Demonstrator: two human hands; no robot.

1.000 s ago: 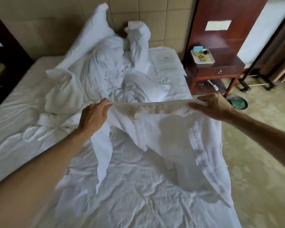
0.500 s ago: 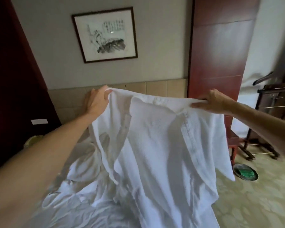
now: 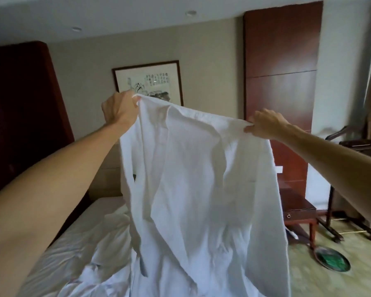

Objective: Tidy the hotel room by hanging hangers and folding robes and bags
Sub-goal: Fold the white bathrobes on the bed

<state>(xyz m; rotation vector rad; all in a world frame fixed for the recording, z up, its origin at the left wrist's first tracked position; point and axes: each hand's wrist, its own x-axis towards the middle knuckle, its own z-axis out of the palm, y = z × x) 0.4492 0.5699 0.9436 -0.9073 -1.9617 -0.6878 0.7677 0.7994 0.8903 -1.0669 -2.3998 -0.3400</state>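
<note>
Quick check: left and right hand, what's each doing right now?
Left hand: closed, gripping the white robe at one shoulder.
Right hand: closed, pinching the robe's other shoulder.

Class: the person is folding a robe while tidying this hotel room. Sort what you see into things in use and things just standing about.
In use:
white robe
left hand
right hand
bed

Standing about:
framed picture
bedside table
round tray

A framed picture (image 3: 147,82) hangs behind the rumpled bed (image 3: 77,249); a green-lined tray (image 3: 332,261) lies on the carpet
</note>
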